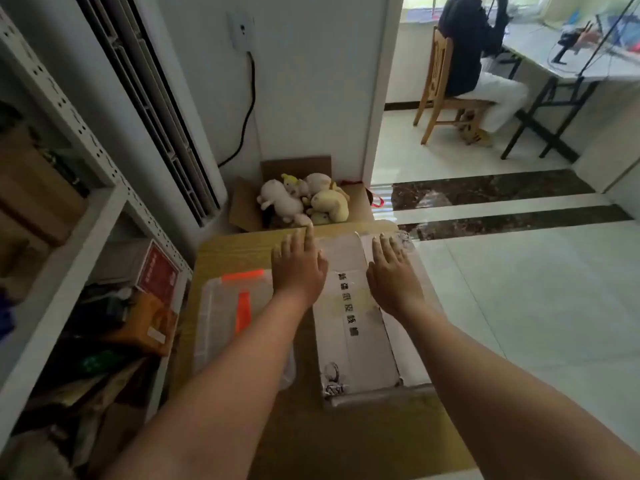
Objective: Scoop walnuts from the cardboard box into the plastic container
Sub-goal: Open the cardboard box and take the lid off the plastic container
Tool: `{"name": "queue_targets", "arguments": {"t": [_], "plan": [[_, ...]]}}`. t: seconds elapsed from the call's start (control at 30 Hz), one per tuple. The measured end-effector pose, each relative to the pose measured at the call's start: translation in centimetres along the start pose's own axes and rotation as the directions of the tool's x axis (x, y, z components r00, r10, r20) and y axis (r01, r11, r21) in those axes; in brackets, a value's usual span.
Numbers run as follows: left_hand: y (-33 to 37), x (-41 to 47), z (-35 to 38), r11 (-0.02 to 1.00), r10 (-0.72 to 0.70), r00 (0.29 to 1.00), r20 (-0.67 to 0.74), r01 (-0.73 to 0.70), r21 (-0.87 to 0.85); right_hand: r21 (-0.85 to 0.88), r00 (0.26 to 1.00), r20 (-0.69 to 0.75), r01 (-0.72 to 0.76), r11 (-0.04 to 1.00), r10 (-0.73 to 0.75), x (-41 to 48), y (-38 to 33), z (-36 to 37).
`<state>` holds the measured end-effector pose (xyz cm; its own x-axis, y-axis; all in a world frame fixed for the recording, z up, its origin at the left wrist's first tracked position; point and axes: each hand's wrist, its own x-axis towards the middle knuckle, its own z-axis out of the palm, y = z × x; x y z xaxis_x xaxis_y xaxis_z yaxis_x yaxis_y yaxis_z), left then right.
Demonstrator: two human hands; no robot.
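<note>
A white cardboard box point(360, 337) with black printed characters lies on a wooden table point(228, 254), its top flaps shut, so no walnuts show. To its left stands a clear plastic container point(221, 327) with an orange clip and an orange scoop-like piece point(243, 310) inside or on it. My left hand point(299, 266) rests flat, fingers apart, at the box's far left edge. My right hand point(393, 271) lies flat, fingers spread, on the box's far right part. Neither hand holds anything.
A brown carton of plush toys point(304, 199) sits on the floor beyond the table. A metal shelf point(69, 237) with boxes stands at the left. A person sits on a wooden chair point(443, 95) at a desk in the far room. Tiled floor lies right.
</note>
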<state>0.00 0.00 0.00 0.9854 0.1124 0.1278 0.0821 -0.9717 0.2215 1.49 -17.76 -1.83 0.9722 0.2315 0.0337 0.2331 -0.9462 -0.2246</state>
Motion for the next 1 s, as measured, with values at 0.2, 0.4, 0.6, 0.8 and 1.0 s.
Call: {"name": "queue_targets", "arguments": {"t": [0.2,0.4,0.6,0.8,1.0], "plan": [[-1.8,-1.1,1.9,0.982,-0.157,0.957,0.245,0.125,0.141,0.065,0.99,0.126,-0.077,0.995,0.068,-1.4,0.9,1.4],[-4.3,-1.8,3.6,0.953,-0.291,0.902,0.32,0.245,0.176,0.126,0.983,0.161,-0.105,0.986,0.084,-1.9,1.4,2.5],[-7.6,-2.9,4.1,0.957,-0.283,0.926,0.249,0.256,0.135,0.149,0.996,0.05,-0.078,0.986,0.071,-1.9,1.4,2.6],[-10.1,-3.0,3.9,0.964,-0.248,0.939,0.239,0.216,0.153,0.174,0.999,-0.012,-0.035,0.984,0.038,-2.4,1.7,2.6],[-9.3,-3.1,3.6,0.949,-0.305,0.927,0.216,0.278,0.149,0.214,1.0,0.005,-0.027,0.976,0.027,-3.2,2.5,1.9]]}}
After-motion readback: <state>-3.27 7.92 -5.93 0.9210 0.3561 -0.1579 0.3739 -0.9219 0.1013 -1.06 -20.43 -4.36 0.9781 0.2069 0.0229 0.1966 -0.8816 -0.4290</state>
